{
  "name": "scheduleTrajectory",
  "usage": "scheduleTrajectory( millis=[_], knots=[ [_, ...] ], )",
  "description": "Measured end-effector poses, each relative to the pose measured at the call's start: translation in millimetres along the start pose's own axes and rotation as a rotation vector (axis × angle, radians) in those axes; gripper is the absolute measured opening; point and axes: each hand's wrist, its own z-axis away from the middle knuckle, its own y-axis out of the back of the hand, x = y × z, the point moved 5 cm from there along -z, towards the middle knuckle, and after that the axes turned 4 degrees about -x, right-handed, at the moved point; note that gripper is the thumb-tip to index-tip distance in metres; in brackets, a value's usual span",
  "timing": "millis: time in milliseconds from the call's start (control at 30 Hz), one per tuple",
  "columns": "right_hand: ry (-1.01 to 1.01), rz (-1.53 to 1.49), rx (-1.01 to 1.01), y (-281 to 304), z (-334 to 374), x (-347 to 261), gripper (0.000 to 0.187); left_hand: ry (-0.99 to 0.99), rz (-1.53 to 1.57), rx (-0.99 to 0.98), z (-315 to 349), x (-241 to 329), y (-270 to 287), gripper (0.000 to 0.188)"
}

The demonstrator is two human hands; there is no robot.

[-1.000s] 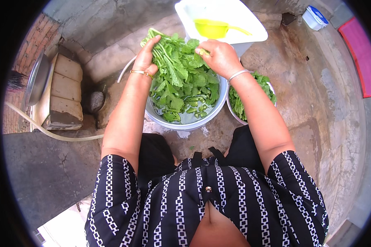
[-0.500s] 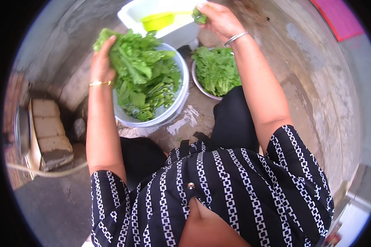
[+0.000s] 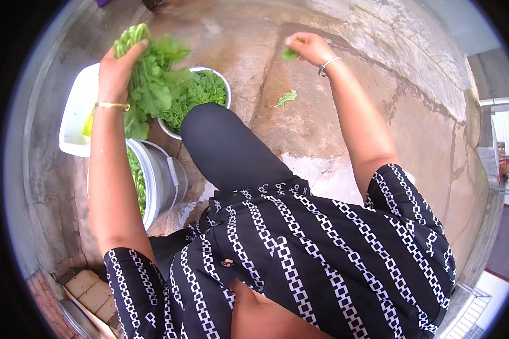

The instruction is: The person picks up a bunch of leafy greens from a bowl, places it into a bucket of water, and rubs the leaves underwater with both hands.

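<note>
My left hand is closed round the stalks of a bunch of leafy greens, raised with its leaves hanging down. Below the bunch stand a white bucket with more greens inside and a round bowl heaped with greens. Out over the floor to the right, my right hand pinches a small piece of green leaf. A single loose leaf lies on the wet floor below that hand.
A white rectangular tub stands far left, beyond the bucket, with something yellow-green in it. Bricks sit at the lower left near the wall. My black-clad knee is close to the bowl. A low concrete ledge runs along the right.
The view has turned to the right, so the bucket, tub and bowl appear farther left. My right hand has swung right, away from the tub, still pinching greens. My left hand keeps its bunch.
</note>
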Motion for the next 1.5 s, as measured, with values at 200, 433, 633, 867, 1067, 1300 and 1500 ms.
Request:
scheduleTrajectory(
  millis=[200, 433, 633, 867, 1067, 1300, 1500],
  knots=[
    [-0.183, 0.784, 0.094, 27.0, 27.9, 124.2, 0.027, 0.037, 0.115, 0.005, -30.5, -28.8, -73.3, 0.037],
    [-0.222, 0.383, -0.022, 1.4, -23.7, 84.1, 0.03, 0.03, 0.057, 0.03, -36.6, -45.6, -79.3, 0.038],
    [-0.222, -0.71, -0.551, -121.2, -70.5, -16.5, 0.052, -0.134, -0.271, -0.004, -51.0, -68.5, -81.5, 0.032],
    [-0.169, -1.276, -0.754, -188.0, -145.4, -108.0, 0.045, -0.801, -0.854, -0.13, -69.6, -69.2, -81.9, 0.037],
    [0.148, -1.307, -0.624, -182.2, -213.9, -107.9, 0.023, -1.105, -0.894, -0.126, -109.9, -72.8, -78.9, 0.025],
    [-0.475, -0.812, -0.582, -326.9, -162.8, 79.3, 0.039, -0.533, -0.999, -0.767, -41.7, -312.6, -129.1, 0.052],
    [-0.22, 0.261, -0.608, -381.6, -155.7, 109.1, 0.056, -0.138, -1.059, -1.012, 11.1, -372.0, -118.8, 0.042]
  ],
)
